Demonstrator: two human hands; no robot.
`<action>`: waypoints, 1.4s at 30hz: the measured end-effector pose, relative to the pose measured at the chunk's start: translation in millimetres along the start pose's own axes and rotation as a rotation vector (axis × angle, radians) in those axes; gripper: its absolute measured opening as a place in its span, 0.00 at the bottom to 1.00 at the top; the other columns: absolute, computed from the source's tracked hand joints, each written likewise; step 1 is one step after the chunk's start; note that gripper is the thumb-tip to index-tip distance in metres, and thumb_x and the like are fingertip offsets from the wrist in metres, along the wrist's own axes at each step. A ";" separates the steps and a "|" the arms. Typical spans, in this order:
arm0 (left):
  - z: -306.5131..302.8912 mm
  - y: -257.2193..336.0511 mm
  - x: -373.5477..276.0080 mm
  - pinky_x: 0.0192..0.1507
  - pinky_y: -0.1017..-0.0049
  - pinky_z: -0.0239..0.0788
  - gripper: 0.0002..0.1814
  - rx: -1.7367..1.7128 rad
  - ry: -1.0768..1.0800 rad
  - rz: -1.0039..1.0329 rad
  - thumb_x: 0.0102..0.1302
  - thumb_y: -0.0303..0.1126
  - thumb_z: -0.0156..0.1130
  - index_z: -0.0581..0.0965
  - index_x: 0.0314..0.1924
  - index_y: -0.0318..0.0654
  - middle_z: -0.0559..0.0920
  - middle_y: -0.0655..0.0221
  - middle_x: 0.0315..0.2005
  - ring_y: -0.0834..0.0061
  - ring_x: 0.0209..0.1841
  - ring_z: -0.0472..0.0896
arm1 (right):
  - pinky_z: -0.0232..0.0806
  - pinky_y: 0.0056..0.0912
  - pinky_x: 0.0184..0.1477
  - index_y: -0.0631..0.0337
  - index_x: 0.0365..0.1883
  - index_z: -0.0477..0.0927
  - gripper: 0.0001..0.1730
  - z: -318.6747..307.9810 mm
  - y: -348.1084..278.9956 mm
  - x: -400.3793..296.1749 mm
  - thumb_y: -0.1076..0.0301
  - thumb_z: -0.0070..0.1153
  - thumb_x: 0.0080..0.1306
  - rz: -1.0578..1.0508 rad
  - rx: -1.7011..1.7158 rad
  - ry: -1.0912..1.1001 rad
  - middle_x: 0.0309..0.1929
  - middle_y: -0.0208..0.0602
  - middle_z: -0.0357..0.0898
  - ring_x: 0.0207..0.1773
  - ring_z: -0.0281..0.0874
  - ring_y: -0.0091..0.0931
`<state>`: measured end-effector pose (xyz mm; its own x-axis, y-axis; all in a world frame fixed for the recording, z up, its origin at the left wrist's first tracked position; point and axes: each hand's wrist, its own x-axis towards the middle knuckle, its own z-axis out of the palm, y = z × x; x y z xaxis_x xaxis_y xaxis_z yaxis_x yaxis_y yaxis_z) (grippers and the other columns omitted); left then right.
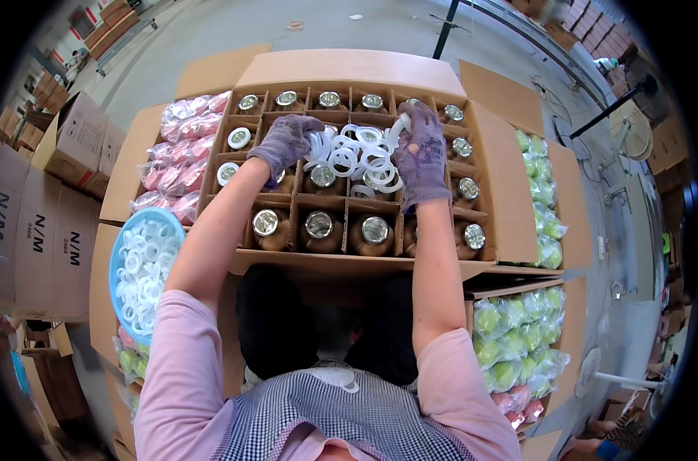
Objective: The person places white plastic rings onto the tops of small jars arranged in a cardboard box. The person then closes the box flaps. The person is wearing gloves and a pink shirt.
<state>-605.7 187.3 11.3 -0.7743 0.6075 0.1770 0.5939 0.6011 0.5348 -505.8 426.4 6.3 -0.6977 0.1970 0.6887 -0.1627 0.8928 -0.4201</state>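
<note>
A cardboard box (360, 259) with dividers holds vacuum-flask bottles with shiny silvery necks, such as one bottle (375, 230) in the front row. A pile of translucent plastic rings (363, 155) lies over the middle cells. My left hand (288, 144), in a grey-purple knitted glove, grips some rings at the pile's left side. Gloved likewise, my right hand (422, 152) holds rings between thumb and fingers at the pile's right, close to a bottle neck (412, 102) at the back. White rings sit around two necks at the left, one of them the ringed neck (239, 138).
At the left, a light-blue basin (115, 271) holds many rings. Bagged pink items (179, 150) lie beside the box; bagged green items (516, 334) fill a carton at the right. Printed cartons (37, 230) stand far left. A dark metal post (445, 29) rises behind.
</note>
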 end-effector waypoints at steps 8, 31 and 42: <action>-4.2 3.6 -6.6 0.25 0.81 0.74 0.18 -0.439 -0.033 -0.307 0.64 0.25 0.60 0.78 0.55 0.36 0.84 0.72 0.36 0.84 0.30 0.81 | 0.71 0.39 0.51 0.59 0.54 0.74 0.18 25.8 -48.9 -16.4 0.75 0.50 0.65 0.066 0.489 -0.085 0.47 0.43 0.79 0.48 0.79 0.36; -73.9 -164.1 49.9 0.36 0.77 0.77 0.14 -0.349 0.446 -0.512 0.62 0.35 0.68 0.83 0.43 0.33 0.86 0.64 0.34 0.80 0.34 0.83 | 0.77 0.23 0.39 0.53 0.59 0.72 0.24 51.6 -46.5 -32.8 0.80 0.39 0.66 1.091 1.612 -0.119 0.50 0.33 0.76 0.48 0.78 0.25; -57.6 -220.7 62.3 0.56 0.62 0.68 0.22 0.411 0.223 -0.288 0.64 0.51 0.59 0.83 0.48 0.44 0.82 0.54 0.47 0.56 0.51 0.79 | 0.78 0.27 0.36 0.51 0.55 0.76 0.20 44.8 -59.2 -25.7 0.72 0.54 0.64 1.088 1.487 -0.121 0.48 0.32 0.77 0.46 0.78 0.25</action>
<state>-797.6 62.5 -48.1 -0.9192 0.2904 0.2661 0.3528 0.9073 0.2287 -509.5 350.3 -13.1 -0.9322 0.2847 -0.2237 -0.0199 -0.6572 -0.7535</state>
